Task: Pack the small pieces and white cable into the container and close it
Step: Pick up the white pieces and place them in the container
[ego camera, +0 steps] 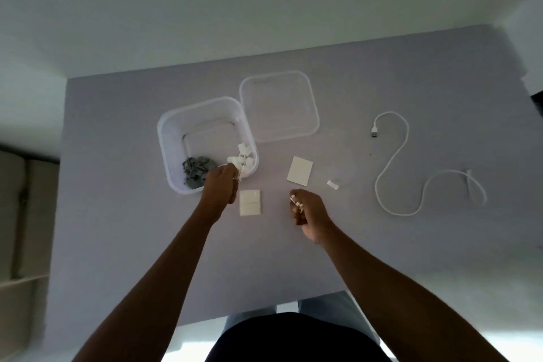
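Our left hand (221,185) pinches white pieces over the container (176,138) rim at centre-left — right hand (305,211) grips more. The white cable (393,153) snakes top-to-bottom at right, nearer our right hand.

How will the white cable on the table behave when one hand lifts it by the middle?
The white cable lies in loose S-curves, so it is probably floppy and would sag on both sides. Its plug end may swing. It looks thin and likely light, so it may need coiling to fit the container.
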Available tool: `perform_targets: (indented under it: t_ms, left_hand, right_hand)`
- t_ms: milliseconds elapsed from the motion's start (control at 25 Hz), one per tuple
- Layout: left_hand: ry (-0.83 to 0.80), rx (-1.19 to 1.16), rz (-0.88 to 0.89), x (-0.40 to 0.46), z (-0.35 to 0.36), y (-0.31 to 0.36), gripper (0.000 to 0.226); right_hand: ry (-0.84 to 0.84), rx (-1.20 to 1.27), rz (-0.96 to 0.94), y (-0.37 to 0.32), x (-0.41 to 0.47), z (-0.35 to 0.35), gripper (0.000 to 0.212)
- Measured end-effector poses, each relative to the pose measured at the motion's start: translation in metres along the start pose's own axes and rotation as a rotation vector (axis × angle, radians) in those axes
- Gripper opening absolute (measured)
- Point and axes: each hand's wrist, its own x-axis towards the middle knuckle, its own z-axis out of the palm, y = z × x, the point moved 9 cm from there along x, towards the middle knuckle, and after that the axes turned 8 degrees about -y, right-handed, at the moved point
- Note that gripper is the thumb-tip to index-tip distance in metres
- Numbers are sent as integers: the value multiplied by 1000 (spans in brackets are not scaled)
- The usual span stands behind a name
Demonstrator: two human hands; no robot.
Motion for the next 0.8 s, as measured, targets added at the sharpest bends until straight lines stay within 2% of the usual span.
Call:
perform_targets:
  t_ms: [40,120,200,280,360,480,600,800]
  left_hand:
    - [18,-37,0,3,-10,7,31]
    - [48,-126,-13,11,-29,18,29]
    - [31,-171,-9,19,-43,29,33]
    - [77,-30,30,30,-61,41,30]
    - [183,318,74,46,-83,53,20]
    - [241,853,128,71,-94,64,11]
    - [270,999,93,85,-100,72,12]
    - [145,1331,40,112,-110,68,24]
  right_hand:
    - [-109,198,25,-7,-1,19,3]
    - [-296,385,5,-34,-5,53,7]
    - [-403,426,-18,-62,-4,81,14]
    - [-432,386,-30,-86,6,104,17]
    - [-386,287,-10,-100,24,121,25]
    - [-255,106,65,-106,54,143,29]
    - [-157,-17,128,-103,83,164,30]
    - [5,-83,228,-86,131,186,21]
